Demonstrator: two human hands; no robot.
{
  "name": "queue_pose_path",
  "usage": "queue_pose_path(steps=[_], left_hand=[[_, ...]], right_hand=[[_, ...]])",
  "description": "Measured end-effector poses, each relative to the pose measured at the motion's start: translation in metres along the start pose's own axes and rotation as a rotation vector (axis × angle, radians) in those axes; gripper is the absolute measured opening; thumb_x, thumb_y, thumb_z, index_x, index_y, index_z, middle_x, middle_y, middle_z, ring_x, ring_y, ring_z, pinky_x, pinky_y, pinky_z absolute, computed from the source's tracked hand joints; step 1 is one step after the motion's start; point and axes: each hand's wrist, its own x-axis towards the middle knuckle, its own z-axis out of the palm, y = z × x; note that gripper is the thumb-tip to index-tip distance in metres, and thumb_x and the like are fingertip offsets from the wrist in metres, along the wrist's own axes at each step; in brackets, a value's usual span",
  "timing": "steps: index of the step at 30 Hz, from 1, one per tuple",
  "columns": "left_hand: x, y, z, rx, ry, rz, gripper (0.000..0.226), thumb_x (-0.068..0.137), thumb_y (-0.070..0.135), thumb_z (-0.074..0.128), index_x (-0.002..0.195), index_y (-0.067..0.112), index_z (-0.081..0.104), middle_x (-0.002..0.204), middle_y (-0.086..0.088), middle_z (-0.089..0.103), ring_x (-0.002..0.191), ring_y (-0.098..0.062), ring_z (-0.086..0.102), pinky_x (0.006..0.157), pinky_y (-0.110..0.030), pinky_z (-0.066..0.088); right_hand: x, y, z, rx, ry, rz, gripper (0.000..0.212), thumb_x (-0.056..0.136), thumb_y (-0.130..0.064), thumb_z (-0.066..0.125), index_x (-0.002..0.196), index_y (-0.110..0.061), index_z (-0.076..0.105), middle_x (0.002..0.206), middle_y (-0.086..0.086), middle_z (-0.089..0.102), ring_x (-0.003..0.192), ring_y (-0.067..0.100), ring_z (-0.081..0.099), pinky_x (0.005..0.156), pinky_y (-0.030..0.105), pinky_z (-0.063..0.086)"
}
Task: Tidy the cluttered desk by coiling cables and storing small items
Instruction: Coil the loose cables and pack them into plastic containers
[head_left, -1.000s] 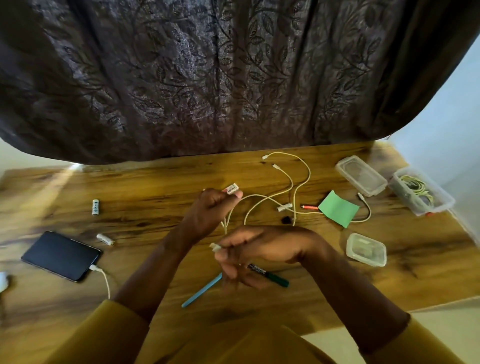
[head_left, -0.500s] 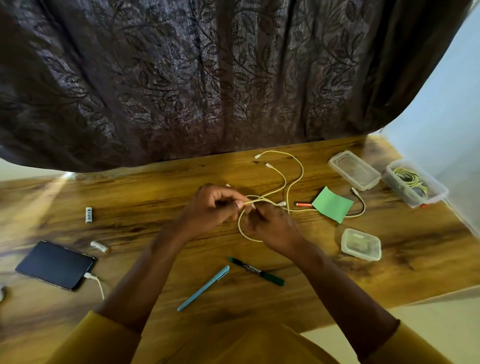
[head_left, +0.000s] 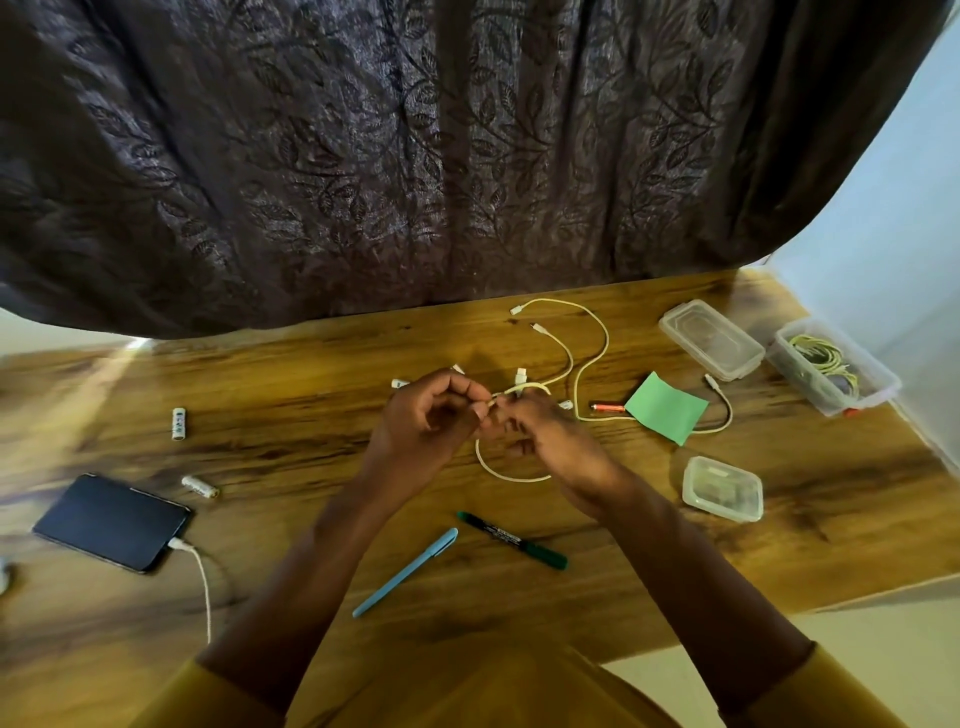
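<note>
Since a second ago, both hands have been carried forward from over the pens to the middle of the wooden desk, and a loop of white charging cable has been formed between them.

Nearest, a light-blue pen and a green marker are left lying on the desk, apart from each other. To the left a dark phone is seen with its own white lead plugged in, and two small batteries are scattered beyond it.

At mid-desk the cable is pinched between the curled thumb and fingertips of the left hand, and the same loop is gripped by the curled fingers of the right hand; the loop hangs below both, and a plug end stands up just behind the fingers. The cable is judged light, limp and slightly springy, so each turn is best pinned where the strands cross rather than at the plug, which could be strained by bending.

Farther right, a small lidded container is seen, then a green sticky note lying over another white cable, with an orange-red stick just beside it. Farthest, a clear lid and an open container of yellowish cable are set by the wall, beneath the dark leaf-patterned curtain.
</note>
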Motion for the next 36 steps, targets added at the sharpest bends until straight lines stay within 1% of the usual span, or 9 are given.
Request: queue_pose_path(steps=[5, 9, 13, 16, 22, 24, 27, 31, 36], left_hand=[[-0.009, 0.0, 0.016, -0.009, 0.125, -0.037, 0.018, 0.093, 0.011, 0.076, 0.105, 0.015, 0.065, 0.102, 0.005, 0.073, 0.086, -0.007, 0.076, 0.072, -0.022, 0.059], [-0.01, -0.004, 0.027, -0.091, 0.095, -0.077, 0.018, 0.095, 0.008, 0.073, 0.107, 0.012, 0.06, 0.1, -0.002, 0.075, 0.087, -0.015, 0.078, 0.077, -0.029, 0.062], [-0.014, -0.015, 0.034, -0.044, -0.056, -0.048, 0.011, 0.101, 0.011, 0.065, 0.105, 0.019, 0.071, 0.091, 0.001, 0.08, 0.09, -0.016, 0.078, 0.077, -0.033, 0.06], [-0.015, -0.014, 0.038, 0.01, -0.107, -0.032, 0.021, 0.101, 0.009, 0.064, 0.099, 0.026, 0.077, 0.091, 0.006, 0.08, 0.091, -0.011, 0.077, 0.083, -0.03, 0.06], [-0.006, -0.017, 0.028, 0.115, -0.173, 0.027, 0.011, 0.098, 0.024, 0.066, 0.098, 0.024, 0.077, 0.096, 0.013, 0.079, 0.095, -0.004, 0.075, 0.087, -0.038, 0.062], [-0.001, -0.017, 0.019, 0.16, -0.205, 0.067, 0.023, 0.095, 0.034, 0.061, 0.098, 0.018, 0.077, 0.093, 0.015, 0.077, 0.092, -0.005, 0.074, 0.085, -0.031, 0.059], [0.014, -0.021, 0.007, 0.355, -0.216, 0.14, 0.026, 0.096, 0.044, 0.056, 0.101, 0.028, 0.075, 0.1, 0.014, 0.075, 0.1, -0.005, 0.069, 0.088, -0.04, 0.057], [0.039, -0.007, 0.001, 0.655, -0.222, 0.256, 0.017, 0.09, 0.044, 0.066, 0.099, 0.032, 0.075, 0.101, 0.016, 0.069, 0.099, -0.004, 0.06, 0.09, -0.035, 0.05], [0.043, 0.007, -0.002, 0.751, -0.256, 0.208, 0.012, 0.09, 0.046, 0.072, 0.093, 0.036, 0.067, 0.097, 0.015, 0.069, 0.1, -0.005, 0.056, 0.083, -0.029, 0.038]], right_hand=[[0.006, -0.012, 0.0, 0.143, 0.138, -0.099, 0.023, 0.107, -0.035, 0.049, 0.106, -0.019, 0.065, 0.105, 0.001, 0.076, 0.112, 0.021, 0.067, 0.102, 0.046, 0.05], [0.0, -0.026, 0.004, 0.251, 0.112, -0.191, 0.034, 0.111, -0.034, 0.04, 0.111, -0.007, 0.062, 0.107, 0.012, 0.077, 0.091, 0.025, 0.072, 0.068, 0.04, 0.052], [-0.004, -0.033, 0.002, 0.321, -0.015, -0.205, 0.062, 0.111, -0.046, 0.028, 0.097, -0.001, 0.068, 0.085, 0.012, 0.072, 0.065, 0.033, 0.06, 0.051, 0.032, 0.038], [-0.002, -0.032, 0.0, 0.379, -0.131, -0.176, 0.046, 0.108, -0.051, 0.033, 0.1, -0.011, 0.053, 0.071, 0.012, 0.053, 0.052, 0.025, 0.047, 0.047, 0.035, 0.022], [-0.005, -0.032, -0.006, 0.287, -0.266, -0.193, 0.031, 0.108, -0.041, 0.043, 0.098, -0.014, 0.055, 0.055, 0.003, 0.034, 0.053, 0.025, 0.039, 0.061, 0.049, 0.02], [-0.01, -0.035, -0.012, 0.151, -0.322, -0.171, 0.034, 0.106, -0.042, 0.045, 0.09, -0.015, 0.057, 0.055, 0.007, 0.036, 0.062, 0.028, 0.054, 0.083, 0.046, 0.043], [-0.019, -0.036, -0.022, -0.131, -0.477, -0.119, 0.037, 0.106, -0.04, 0.045, 0.081, -0.015, 0.056, 0.057, 0.007, 0.045, 0.081, 0.031, 0.07, 0.12, 0.053, 0.032], [-0.031, -0.04, -0.019, -0.491, -0.638, -0.008, 0.035, 0.111, -0.031, 0.045, 0.079, -0.021, 0.053, 0.065, 0.007, 0.052, 0.083, 0.031, 0.066, 0.095, 0.036, 0.05], [-0.022, -0.031, -0.006, -0.857, -0.469, 0.082, 0.031, 0.11, -0.039, 0.042, 0.11, -0.013, 0.058, 0.093, 0.012, 0.074, 0.091, 0.024, 0.071, 0.098, 0.049, 0.053]])
